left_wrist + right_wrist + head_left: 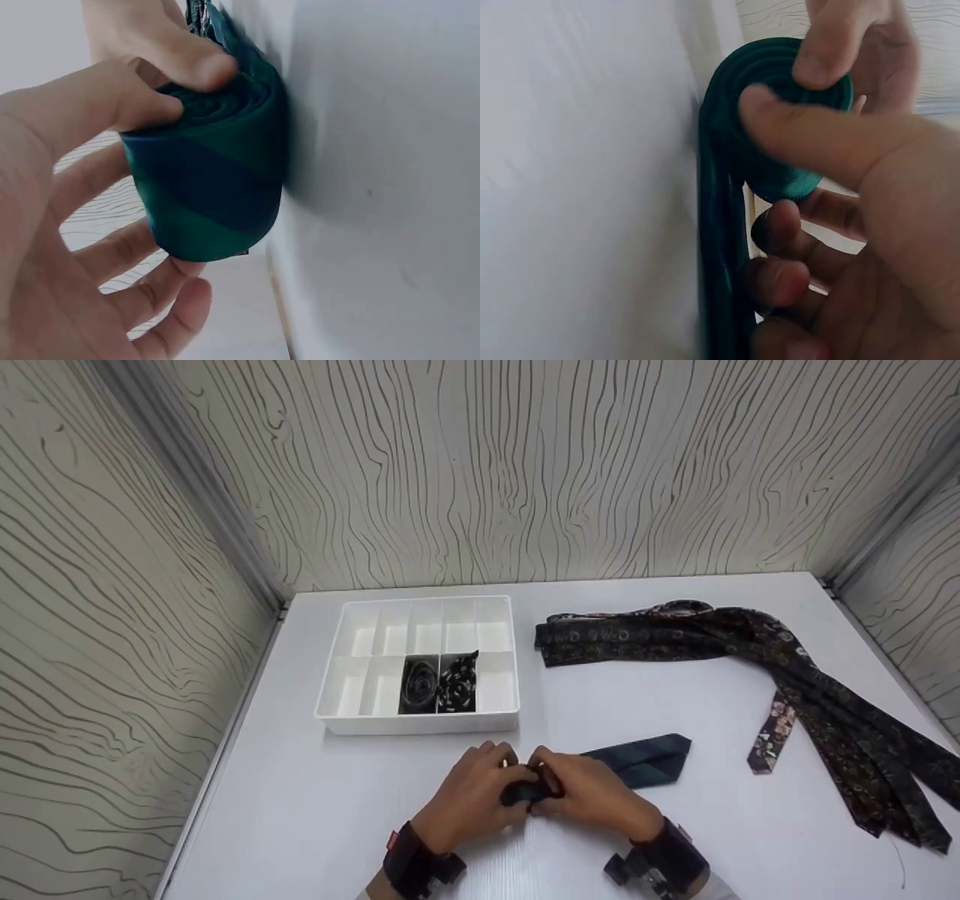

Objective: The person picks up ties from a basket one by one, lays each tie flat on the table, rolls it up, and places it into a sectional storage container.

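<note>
A necktie with green and navy stripes (210, 180) is partly wound into a thick roll, its coils showing at the end. My left hand (476, 791) grips one end of the roll, thumb on the coils and fingers along the far side. From the other end my right hand (589, 791) holds it, thumb (802, 131) pressed over the spiral and fingers curled beneath. The unrolled tail (649, 761) lies flat on the table to the right of the hands, its pointed end outward. In the right wrist view the roll stands against the white tabletop (592, 187).
Behind the hands stands a white divided box (420, 724). Two of its front compartments hold a dark rolled tie (418, 686) and a black-and-white patterned tie (457, 684). Several dark patterned ties (645, 641) lie across the right side, with a floral tie end (772, 735) among them.
</note>
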Demonstrator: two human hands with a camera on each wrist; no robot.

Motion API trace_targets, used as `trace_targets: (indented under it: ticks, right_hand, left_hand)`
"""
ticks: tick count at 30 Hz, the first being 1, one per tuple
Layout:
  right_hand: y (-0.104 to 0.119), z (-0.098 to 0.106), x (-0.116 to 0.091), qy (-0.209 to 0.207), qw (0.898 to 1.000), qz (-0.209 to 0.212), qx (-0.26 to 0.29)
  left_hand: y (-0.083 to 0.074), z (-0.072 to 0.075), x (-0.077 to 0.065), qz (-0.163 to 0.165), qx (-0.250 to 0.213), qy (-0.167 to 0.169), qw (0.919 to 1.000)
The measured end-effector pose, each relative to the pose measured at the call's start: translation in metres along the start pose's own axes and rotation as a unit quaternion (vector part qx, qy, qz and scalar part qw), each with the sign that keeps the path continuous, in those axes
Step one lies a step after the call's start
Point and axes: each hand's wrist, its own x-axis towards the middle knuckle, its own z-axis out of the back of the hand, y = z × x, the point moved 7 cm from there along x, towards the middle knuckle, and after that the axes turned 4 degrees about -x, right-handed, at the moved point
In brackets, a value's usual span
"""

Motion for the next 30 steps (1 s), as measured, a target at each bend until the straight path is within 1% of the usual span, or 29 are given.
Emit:
trace_targets:
  ticks: [3, 8, 11, 13, 16, 20, 22, 26, 30]
  right_hand:
    - [0.0003, 0.0008, -0.0003, -0.006, 1.000, 0.006, -0.012]
    - [-0.0022, -0.0009, -0.0010, 0.009, 1.000, -0.006, -0.002]
    - [-0.0010, -0.0006, -0.0015, 0.007, 1.000, 0.001, -0.010]
    - [-0.0008, -0.0005, -0.0020, 0.009, 1.000, 0.001, -0.006]
    - [-0.0005, 0.0011, -0.0028, 0.007, 1.000, 0.001, -0.001]
    - [0.0018, 0.0043, -0.0039, -0.005, 0.999, 0.019, -0.032]
    - [0.0013, 0.0041, -0.0040, 0.000, 0.999, 0.014, -0.035]
    - [-0.0010, 0.0017, -0.0028, 0.022, 1.000, -0.007, -0.009]
    - [-0.0008, 0.0009, -0.0022, 0.026, 1.000, -0.007, -0.010]
  left_hand:
    - [0.0001, 0.0006, -0.0004, 0.000, 0.009, -0.004, 0.9999]
    - [-0.0017, 0.0022, 0.0001, -0.009, 0.013, -0.024, 0.9996]
    - [-0.0036, 0.0003, -0.0002, -0.011, 0.007, -0.022, 0.9997]
    - [-0.0046, -0.0013, -0.0004, -0.011, 0.003, -0.017, 0.9998]
    - [-0.0061, -0.0011, -0.0002, -0.013, 0.010, -0.015, 0.9998]
    - [-0.0058, -0.0010, -0.0003, -0.001, 0.011, -0.003, 0.9999]
    - [-0.0051, -0.0008, -0.0008, 0.004, 0.010, 0.001, 0.9999]
    - [-0.0051, 0.0010, -0.0011, -0.002, 0.012, -0.007, 0.9999]
    - [-0.0058, -0.0008, -0.0018, -0.008, 0.002, -0.005, 1.0000]
